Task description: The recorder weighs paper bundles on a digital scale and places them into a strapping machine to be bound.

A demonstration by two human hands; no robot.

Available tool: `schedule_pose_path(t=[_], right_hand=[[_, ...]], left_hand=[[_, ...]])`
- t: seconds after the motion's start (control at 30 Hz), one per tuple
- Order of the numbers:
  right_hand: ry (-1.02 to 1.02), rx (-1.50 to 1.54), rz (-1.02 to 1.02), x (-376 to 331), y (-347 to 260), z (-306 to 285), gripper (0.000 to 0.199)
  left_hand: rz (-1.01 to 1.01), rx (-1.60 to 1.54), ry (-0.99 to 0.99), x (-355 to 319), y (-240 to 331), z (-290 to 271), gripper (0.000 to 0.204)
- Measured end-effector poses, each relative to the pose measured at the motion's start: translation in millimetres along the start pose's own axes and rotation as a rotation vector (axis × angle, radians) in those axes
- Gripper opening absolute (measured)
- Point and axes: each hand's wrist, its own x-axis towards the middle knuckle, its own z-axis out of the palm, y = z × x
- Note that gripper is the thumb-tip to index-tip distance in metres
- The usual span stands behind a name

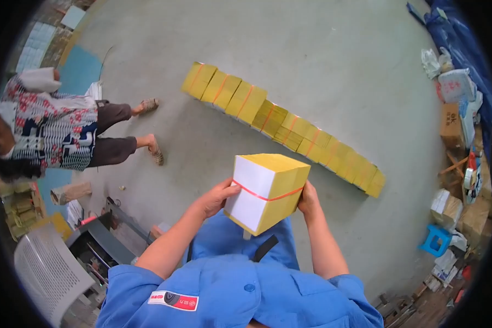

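Between my two hands I hold a thick bundle of paper (287, 188), yellow on its top and right side, white on the side to the left, with a red band around its middle. My left hand (220, 198) grips its left side, the thumb lying by the band. On the opposite side my right hand (309, 200) is closed against the yellow face, its fingers partly hidden. Beyond my hands, a long slanting row of similar yellow bundles (247, 103) with red bands lies on the grey floor (339, 65).
At the left stands another person (65, 131) holding something white. A grey machine (60, 268) with a perforated cover is at the lower left. Along the right edge are a blue stool (436, 240), a cardboard box (451, 124), plastic bags (455, 85) and a blue tarp (467, 52).
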Motion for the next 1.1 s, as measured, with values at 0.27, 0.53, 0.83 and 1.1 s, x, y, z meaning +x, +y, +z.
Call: schedule_pose_path(t=[0.27,0.53,0.83,1.1], right_hand=[[0.012,0.252,0.146,183.2,205.8,16.1,0.044],[-0.037,0.467,0.085,320.6,311.9,1.3,0.051],[0.12,-0.031,0.04,339.6,264.4,-11.4,0.055],[0.098,-1.466,-0.386,347.8,149.2,73.8,0.053]], left_hand=[[-0.047,0.482,0.255,60.2,-50.8,-125.0,0.084],[-0.053,0.619,0.415,165.6,-90.9,-206.3,0.075],[-0.099,0.418,0.448,184.9,-128.2,-255.4,0.065],[0.013,-0.706,0.526,228.7,-233.5,-272.8,0.046]])
